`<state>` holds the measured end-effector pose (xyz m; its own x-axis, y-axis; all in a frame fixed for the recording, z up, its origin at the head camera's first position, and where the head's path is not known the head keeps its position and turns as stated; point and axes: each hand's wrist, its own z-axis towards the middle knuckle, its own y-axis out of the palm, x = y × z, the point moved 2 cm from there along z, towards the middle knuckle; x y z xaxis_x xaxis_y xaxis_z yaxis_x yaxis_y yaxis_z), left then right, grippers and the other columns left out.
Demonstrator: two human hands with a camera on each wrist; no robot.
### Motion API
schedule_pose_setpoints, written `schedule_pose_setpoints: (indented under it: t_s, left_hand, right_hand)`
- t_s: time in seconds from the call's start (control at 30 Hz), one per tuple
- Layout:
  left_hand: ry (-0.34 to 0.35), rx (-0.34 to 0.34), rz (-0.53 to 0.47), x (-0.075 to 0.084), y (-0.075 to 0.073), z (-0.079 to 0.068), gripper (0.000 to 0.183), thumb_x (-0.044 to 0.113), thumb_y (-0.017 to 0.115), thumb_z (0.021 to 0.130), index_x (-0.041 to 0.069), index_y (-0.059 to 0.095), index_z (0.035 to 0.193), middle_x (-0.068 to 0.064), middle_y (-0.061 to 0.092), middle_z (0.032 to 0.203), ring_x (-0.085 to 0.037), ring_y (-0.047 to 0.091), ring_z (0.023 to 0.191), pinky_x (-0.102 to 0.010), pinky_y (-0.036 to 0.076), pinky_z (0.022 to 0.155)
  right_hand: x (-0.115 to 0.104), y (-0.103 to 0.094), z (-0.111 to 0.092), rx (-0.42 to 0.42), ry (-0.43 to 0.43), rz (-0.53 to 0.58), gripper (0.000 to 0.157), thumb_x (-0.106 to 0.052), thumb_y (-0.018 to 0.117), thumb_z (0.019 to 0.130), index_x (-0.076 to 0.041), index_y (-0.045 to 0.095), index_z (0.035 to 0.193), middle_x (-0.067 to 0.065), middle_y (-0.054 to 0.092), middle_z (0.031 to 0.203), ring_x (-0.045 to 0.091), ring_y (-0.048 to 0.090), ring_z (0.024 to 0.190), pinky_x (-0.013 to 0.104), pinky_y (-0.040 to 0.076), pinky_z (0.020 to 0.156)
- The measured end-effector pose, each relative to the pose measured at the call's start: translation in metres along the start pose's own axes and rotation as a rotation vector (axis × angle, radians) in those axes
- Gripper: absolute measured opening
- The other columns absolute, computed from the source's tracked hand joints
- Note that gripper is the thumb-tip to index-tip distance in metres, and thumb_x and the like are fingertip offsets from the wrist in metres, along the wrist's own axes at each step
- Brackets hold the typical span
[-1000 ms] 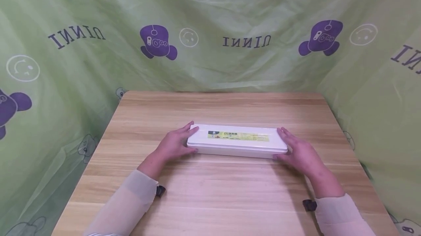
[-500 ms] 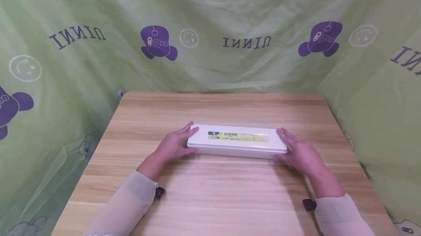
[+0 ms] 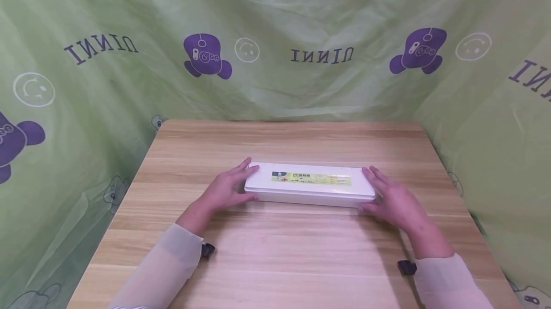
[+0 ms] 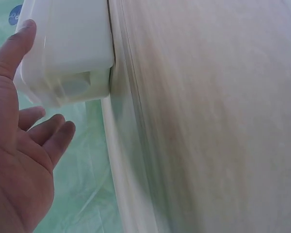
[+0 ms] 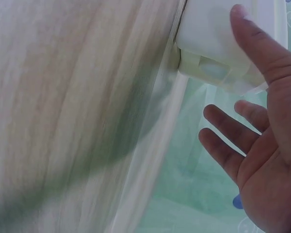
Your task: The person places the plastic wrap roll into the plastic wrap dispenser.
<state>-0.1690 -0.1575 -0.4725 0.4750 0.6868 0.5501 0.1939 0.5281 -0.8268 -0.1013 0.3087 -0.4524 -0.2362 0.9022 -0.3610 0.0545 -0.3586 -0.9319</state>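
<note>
A long white box (image 3: 310, 178) lies lengthwise across the wooden table. A yellow-green label on its lid carries the print "PE" and Chinese characters, like a cling film box. At its left end is my left hand (image 3: 221, 192), the thumb along the front side and the fingers spread round the corner. My right hand (image 3: 398, 201) mirrors this at the other end. In the left wrist view, the thumb overlaps the white box (image 4: 80, 43) while the lower fingers stand apart from it, loosely bent. The right wrist view has similarly relaxed fingers below the box's end (image 5: 211, 29).
The wood-grain table (image 3: 280, 251) has rounded far corners. Green fabric (image 3: 275, 89) with purple figures and smiley faces hangs behind it and on both sides. A small black device (image 3: 208, 250) sits at the left cuff, and another black device (image 3: 406, 267) at the right.
The box stays where it was. The fingertips of both hands have spread very slightly away from its far corners, and the left forearm has shifted a little to the left.
</note>
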Motion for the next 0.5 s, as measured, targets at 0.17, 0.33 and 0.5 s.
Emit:
schedule_pose_setpoints:
  t_s: [0.17, 0.33, 0.5]
  left_hand:
    - [-0.01, 0.022, 0.006, -0.0007, -0.0032, -0.0024, 0.092, 0.071, 0.076, 0.081, 0.035, 0.043, 0.159, 0.001, 0.028, 0.17, -0.032, 0.038, 0.149, -0.056, 0.037, 0.118]
    - [-0.002, 0.025, 0.065, 0.0003, -0.006, -0.0009, 0.094, 0.074, 0.068, 0.085, 0.029, 0.038, 0.162, 0.0, 0.026, 0.171, -0.026, 0.029, 0.154, -0.055, 0.033, 0.121]
    - [-0.007, 0.04, 0.149, 0.0064, -0.0099, 0.0033, 0.089, 0.074, 0.055, 0.094, 0.02, 0.036, 0.163, -0.004, 0.025, 0.171, -0.03, 0.022, 0.157, -0.057, 0.027, 0.124]
  right_hand:
    - [0.0018, 0.0009, 0.0, 0.01, 0.016, 0.042, 0.122, -0.059, 0.085, 0.078, -0.017, 0.013, 0.168, 0.02, 0.026, 0.168, 0.052, 0.035, 0.145, 0.069, 0.031, 0.116]
    - [-0.0001, -0.0011, -0.0012, 0.046, 0.005, 0.044, 0.118, -0.069, 0.075, 0.083, -0.013, 0.013, 0.168, 0.023, 0.026, 0.167, 0.052, 0.034, 0.145, 0.069, 0.031, 0.115]
    - [-0.0078, -0.0061, -0.0026, 0.093, -0.037, 0.028, 0.104, -0.061, 0.066, 0.095, -0.008, 0.012, 0.167, 0.023, 0.022, 0.168, 0.051, 0.029, 0.148, 0.067, 0.026, 0.119]
